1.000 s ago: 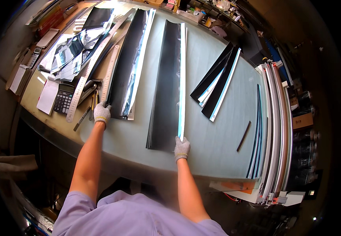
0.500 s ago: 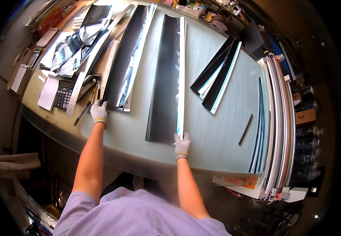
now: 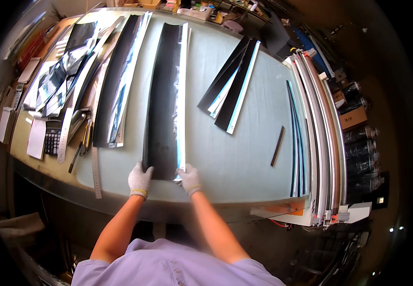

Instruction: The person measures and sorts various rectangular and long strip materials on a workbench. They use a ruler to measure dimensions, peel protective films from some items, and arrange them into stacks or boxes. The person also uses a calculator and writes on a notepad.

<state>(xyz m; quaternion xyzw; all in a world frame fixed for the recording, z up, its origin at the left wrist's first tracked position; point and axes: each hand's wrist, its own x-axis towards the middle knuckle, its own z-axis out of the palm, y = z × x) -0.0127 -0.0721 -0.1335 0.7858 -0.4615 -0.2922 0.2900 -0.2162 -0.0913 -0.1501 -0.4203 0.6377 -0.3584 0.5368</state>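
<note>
gloved left hand [image 3: 140,180], right hand [image 3: 189,179], both gripping black film strip [image 3: 162,109] near end

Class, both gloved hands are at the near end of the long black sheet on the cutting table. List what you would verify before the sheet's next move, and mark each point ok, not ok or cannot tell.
1. Left hand on the near left corner of the long black sheet: ok.
2. Right hand on the near right corner, by the shiny edge: ok.
3. Both hands gloved: ok.
4. Sheet lies flat along the table: cannot tell; the fisheye bends it.
5. Sheet apart from the neighbouring black sheet stack: ok, a gap shows.
6. Steel ruler clear of the left hand: ok, close beside it.
</note>
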